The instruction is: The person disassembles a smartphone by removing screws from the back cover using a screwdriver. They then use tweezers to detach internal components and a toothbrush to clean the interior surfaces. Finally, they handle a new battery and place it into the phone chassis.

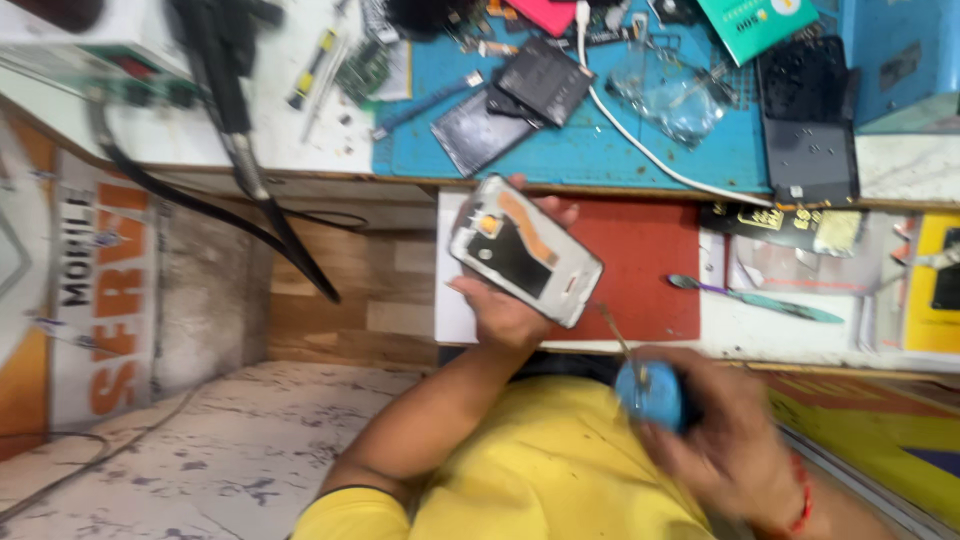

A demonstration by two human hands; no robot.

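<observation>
two hands are busy: the left hand (500,310) grips an opened phone frame (524,250) held up in front of the surface (590,150), and the right hand (720,440) is closed on a blue-handled screwdriver (648,392), its thin shaft reaching the frame's lower corner, probably at a screw, though blur hides it. next, the tip needs steady seating. loose phone parts (520,100), a white cable (640,140) and tweezers (755,297) lie near.

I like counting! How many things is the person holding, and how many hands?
Opened phone: 1, in the left hand
Blue-handled screwdriver: 1, in the right hand
Hands: 2
Total: 4
</observation>
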